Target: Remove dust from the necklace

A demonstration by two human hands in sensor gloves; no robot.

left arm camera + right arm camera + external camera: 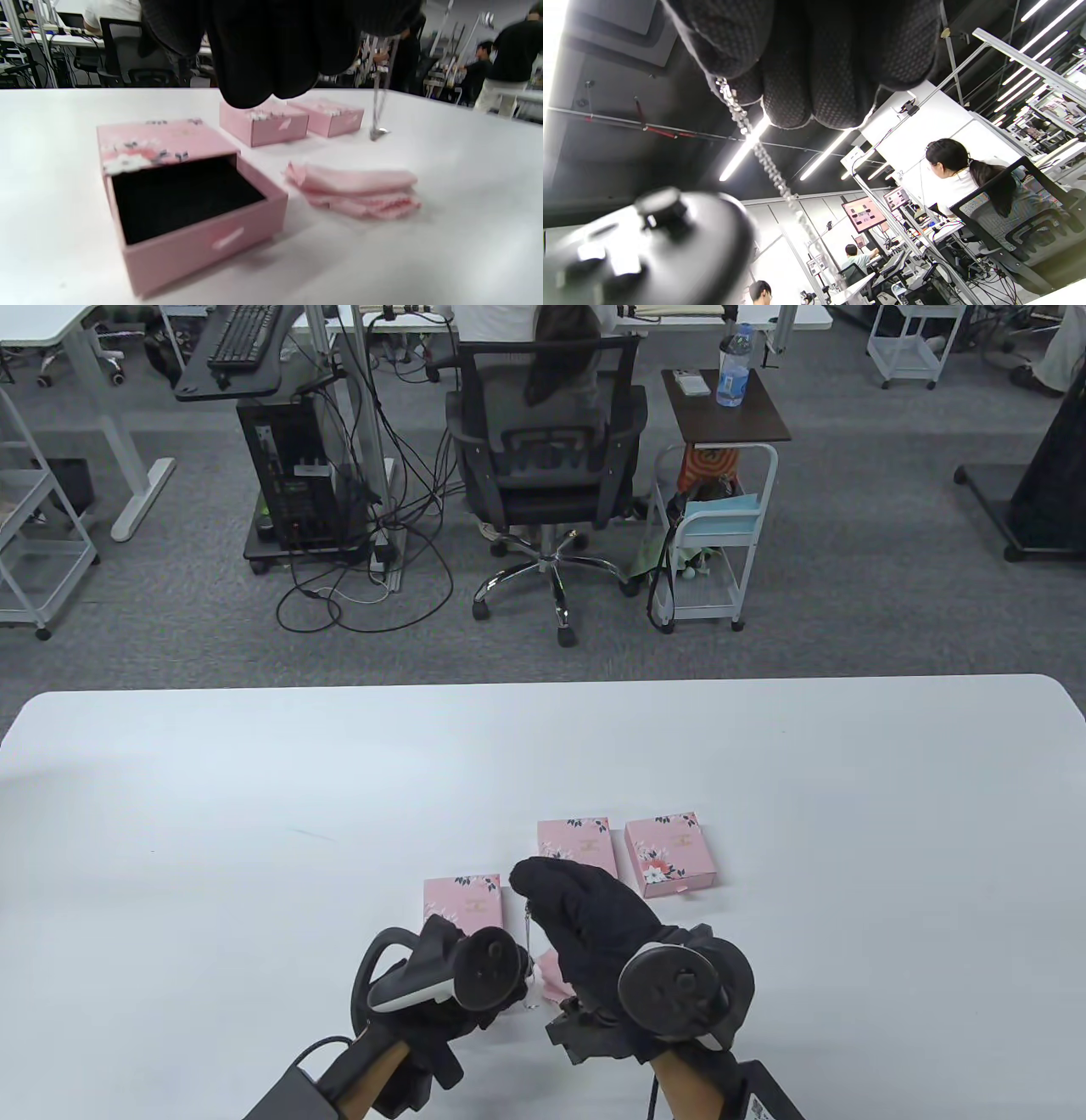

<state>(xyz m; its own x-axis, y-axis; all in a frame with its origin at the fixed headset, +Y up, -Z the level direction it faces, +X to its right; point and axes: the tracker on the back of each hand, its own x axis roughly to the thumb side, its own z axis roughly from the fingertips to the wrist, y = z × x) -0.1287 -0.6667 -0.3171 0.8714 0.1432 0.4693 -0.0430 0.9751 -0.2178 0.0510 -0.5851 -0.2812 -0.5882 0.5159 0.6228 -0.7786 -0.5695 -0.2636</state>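
Note:
A thin silver necklace [530, 929] hangs from my right hand [551, 899], which pinches its chain [742, 116] between the fingertips above the table. In the left wrist view the chain [379, 97] drops straight down and its pendant [377, 133] touches the tabletop. A folded pink cloth [356, 190] lies on the table just below and between the hands, and shows partly in the table view [551, 971]. My left hand [441, 984] hovers left of the chain with its fingers [271, 63] loosely curled, holding nothing.
An open pink drawer box [182, 199] with a black lining sits under the left hand; its sleeve shows in the table view [462, 899]. Two closed pink boxes [577, 844] [670, 853] stand behind the hands. The white table [212, 814] stretches to both sides.

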